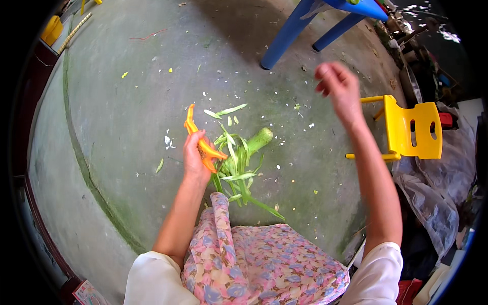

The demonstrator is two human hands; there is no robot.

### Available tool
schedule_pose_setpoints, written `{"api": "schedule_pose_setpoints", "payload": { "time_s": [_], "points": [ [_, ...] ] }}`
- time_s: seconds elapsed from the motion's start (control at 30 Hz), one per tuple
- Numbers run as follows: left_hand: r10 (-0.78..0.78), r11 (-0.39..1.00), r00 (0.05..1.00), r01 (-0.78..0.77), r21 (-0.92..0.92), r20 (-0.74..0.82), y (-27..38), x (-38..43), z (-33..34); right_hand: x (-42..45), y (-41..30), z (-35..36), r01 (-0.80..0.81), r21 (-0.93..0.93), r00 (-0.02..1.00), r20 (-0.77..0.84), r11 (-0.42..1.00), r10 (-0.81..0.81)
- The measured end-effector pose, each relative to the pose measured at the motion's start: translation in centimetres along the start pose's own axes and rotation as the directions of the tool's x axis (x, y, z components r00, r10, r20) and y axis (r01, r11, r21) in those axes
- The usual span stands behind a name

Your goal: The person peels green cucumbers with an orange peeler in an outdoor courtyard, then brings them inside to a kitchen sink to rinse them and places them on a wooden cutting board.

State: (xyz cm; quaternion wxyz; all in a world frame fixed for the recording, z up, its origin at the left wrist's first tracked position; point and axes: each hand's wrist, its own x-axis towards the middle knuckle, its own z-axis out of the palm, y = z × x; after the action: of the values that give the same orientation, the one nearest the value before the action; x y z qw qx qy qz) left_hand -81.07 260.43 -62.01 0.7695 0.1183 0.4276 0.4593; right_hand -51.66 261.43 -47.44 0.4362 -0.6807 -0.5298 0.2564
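My left hand [196, 156] is closed around several curved orange things [206, 150], which look like banana-shaped vegetables or a toy; their exact kind I cannot tell. Just right of it, a pale green gourd-like vegetable [260, 140] lies on the concrete floor among long green peel strips [240, 164]. Two loose strips [231, 109] lie beyond it. My right hand [337, 82] is raised at the upper right, blurred, its fingers curled, near the blue table's leg [284, 36]; nothing shows in it.
A small yellow chair [413, 127] stands at the right, beside crumpled clear plastic sheeting [431, 183]. A blue plastic table or stool rises at the top. Floral cloth [278, 259] covers my lap. White and green scraps dot the floor.
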Motion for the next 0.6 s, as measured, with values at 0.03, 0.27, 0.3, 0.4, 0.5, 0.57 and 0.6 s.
{"api": "schedule_pose_setpoints", "payload": {
  "time_s": [0.03,0.27,0.3,0.4,0.5,0.57,0.6],
  "points": [
    [0.004,1.000,1.000,-0.005,-0.018,-0.023,0.1,0.4,-0.7,-2.5,2.7,2.1,-0.106,-0.051,0.975,0.192,0.993,0.114],
    [0.001,0.999,0.998,0.002,0.039,-0.067,-0.7,0.4,-1.6,-10.7,14.6,14.4,0.595,-0.762,0.786,0.618,0.254,0.015],
    [-0.006,0.999,0.998,0.009,0.048,-0.059,-0.5,0.1,-1.3,-10.9,15.3,15.5,0.594,-0.782,0.797,0.604,0.190,-0.005],
    [0.023,0.997,0.998,-0.019,0.077,-0.060,0.2,-0.3,-1.9,-11.2,14.6,16.2,0.603,-0.748,0.710,0.661,0.276,0.243],
    [0.038,0.998,0.996,-0.033,0.055,-0.087,0.5,-0.4,-2.6,-14.4,12.8,12.9,0.150,-0.619,0.637,0.657,0.771,0.404],
    [0.040,0.999,0.992,-0.036,0.037,-0.123,0.1,-0.6,-2.7,-16.1,13.5,10.3,-0.428,-0.430,0.438,0.671,0.795,0.598],
    [0.031,0.999,0.992,-0.027,0.034,-0.120,-0.4,-0.7,-2.6,-17.0,13.7,9.4,-0.870,-0.178,0.184,0.748,0.460,0.637]
  ]
}}
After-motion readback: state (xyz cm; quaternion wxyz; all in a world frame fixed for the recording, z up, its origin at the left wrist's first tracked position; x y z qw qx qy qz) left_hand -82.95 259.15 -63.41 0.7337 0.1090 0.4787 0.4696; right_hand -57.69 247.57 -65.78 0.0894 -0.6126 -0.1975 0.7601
